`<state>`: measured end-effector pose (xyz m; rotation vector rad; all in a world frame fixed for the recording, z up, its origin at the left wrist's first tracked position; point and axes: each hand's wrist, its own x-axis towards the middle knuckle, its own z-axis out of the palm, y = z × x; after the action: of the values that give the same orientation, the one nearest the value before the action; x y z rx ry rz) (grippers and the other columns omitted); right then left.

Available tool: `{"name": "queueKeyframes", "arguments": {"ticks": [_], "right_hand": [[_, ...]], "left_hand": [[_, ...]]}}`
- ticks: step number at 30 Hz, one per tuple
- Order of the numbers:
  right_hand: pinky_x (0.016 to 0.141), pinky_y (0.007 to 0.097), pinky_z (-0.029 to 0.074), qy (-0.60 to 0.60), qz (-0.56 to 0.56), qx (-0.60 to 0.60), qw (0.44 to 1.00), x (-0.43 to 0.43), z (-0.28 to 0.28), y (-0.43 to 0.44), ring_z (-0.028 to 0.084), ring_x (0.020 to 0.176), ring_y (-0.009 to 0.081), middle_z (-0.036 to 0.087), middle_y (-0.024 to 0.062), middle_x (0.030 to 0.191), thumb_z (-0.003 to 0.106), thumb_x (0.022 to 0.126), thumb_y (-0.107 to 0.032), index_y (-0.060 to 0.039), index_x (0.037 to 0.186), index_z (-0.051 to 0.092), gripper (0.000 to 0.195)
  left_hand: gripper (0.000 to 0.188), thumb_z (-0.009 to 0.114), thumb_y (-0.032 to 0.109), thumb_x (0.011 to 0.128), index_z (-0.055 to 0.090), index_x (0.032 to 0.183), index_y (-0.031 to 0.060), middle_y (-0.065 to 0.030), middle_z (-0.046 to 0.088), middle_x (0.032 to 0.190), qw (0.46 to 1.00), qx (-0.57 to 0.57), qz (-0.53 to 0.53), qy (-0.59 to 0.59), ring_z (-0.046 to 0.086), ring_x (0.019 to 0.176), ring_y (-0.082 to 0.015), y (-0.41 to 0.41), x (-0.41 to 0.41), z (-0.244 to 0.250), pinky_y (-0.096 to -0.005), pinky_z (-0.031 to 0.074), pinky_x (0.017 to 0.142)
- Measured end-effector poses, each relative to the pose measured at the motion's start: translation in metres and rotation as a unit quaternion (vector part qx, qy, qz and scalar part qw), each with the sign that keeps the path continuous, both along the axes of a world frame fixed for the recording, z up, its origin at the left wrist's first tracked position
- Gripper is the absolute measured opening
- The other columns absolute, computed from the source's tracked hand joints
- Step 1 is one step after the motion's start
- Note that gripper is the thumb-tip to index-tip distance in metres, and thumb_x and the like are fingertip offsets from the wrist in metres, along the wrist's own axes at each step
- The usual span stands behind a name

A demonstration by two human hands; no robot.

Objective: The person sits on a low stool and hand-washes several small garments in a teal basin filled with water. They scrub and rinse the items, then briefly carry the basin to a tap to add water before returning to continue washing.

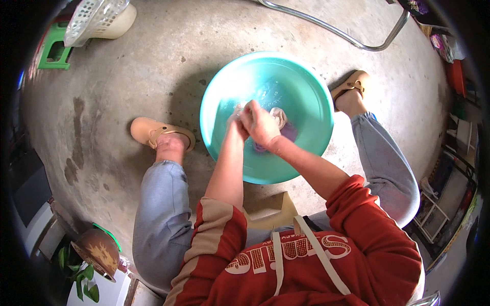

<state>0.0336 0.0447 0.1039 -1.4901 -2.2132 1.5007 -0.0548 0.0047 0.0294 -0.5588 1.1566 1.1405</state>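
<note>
A round turquoise plastic basin (214,153) stands on the floor between my feet, with water glinting inside. My left hand (238,124) and my right hand (261,120) meet over it, fingers curled against each other. A small whitish patch shows at the fingertips; glare and blur hide whether it is cloth or suds. Whatever lies between the palms is hidden. Just beside my right hand, a pale beige cloth (278,116) rests in the basin. Purple fabric (289,132) lies below it, partly covered by my right hand and wrist.
A yellowish stool (287,204) shows under me. Tan clogs (147,130) flank the basin. A bent metal tube frame (344,34) crosses the floor ahead. Far left are a green plastic stool (53,49) and a white basket (118,23); a brown plant pot (95,252) sits near-left.
</note>
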Motion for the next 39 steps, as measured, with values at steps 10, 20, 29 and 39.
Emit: {"name": "queueKeyframes", "arguments": {"ticks": [10,20,29,39], "right_hand": [[0.059,0.0305,0.046,0.160,0.012,0.113,0.981,0.024,0.105,0.101,0.053,0.061,0.0177,0.056,0.0094,0.068,0.065,0.086,-0.021,-0.0024,0.090,0.053,0.023],[0.066,0.0424,0.047,-0.071,0.202,0.134,0.968,0.072,0.044,0.068,0.060,0.074,0.0338,0.061,0.0131,0.076,0.063,0.081,-0.028,-0.0101,0.086,0.054,0.020],[0.093,0.0408,0.044,-0.197,0.154,0.210,0.945,0.073,-0.036,0.082,0.049,0.110,0.0340,0.045,0.0150,0.122,0.056,0.085,-0.023,-0.0110,0.117,0.049,0.035],[0.110,0.0441,0.025,-0.232,0.333,0.312,0.859,0.027,-0.100,0.035,0.023,0.136,0.0283,0.020,0.0008,0.151,0.044,0.091,-0.035,-0.0198,0.140,0.033,0.052]], "left_hand": [[0.033,0.064,0.029,0.087,0.061,0.099,-0.0016,-0.0050,0.063,0.089,0.921,0.190,-0.102,0.323,0.059,0.078,-0.0096,0.055,-0.047,0.136,-0.0240,0.049,0.067],[0.027,0.072,0.010,0.073,0.046,0.066,0.0064,-0.0004,0.050,0.065,0.845,0.145,-0.300,0.418,0.053,0.062,-0.0107,0.019,-0.024,0.066,-0.0300,0.045,0.053],[0.031,0.074,0.028,0.067,0.064,0.065,-0.0005,-0.0159,0.064,0.066,0.677,0.033,-0.524,0.515,0.063,0.068,-0.0297,-0.040,0.018,0.015,-0.0378,0.049,0.067],[0.066,0.053,0.010,0.085,0.025,0.144,0.0125,-0.0297,0.032,0.130,0.777,-0.079,-0.326,0.533,0.043,0.115,-0.0408,-0.008,0.005,0.006,-0.0417,0.038,0.097]]}}
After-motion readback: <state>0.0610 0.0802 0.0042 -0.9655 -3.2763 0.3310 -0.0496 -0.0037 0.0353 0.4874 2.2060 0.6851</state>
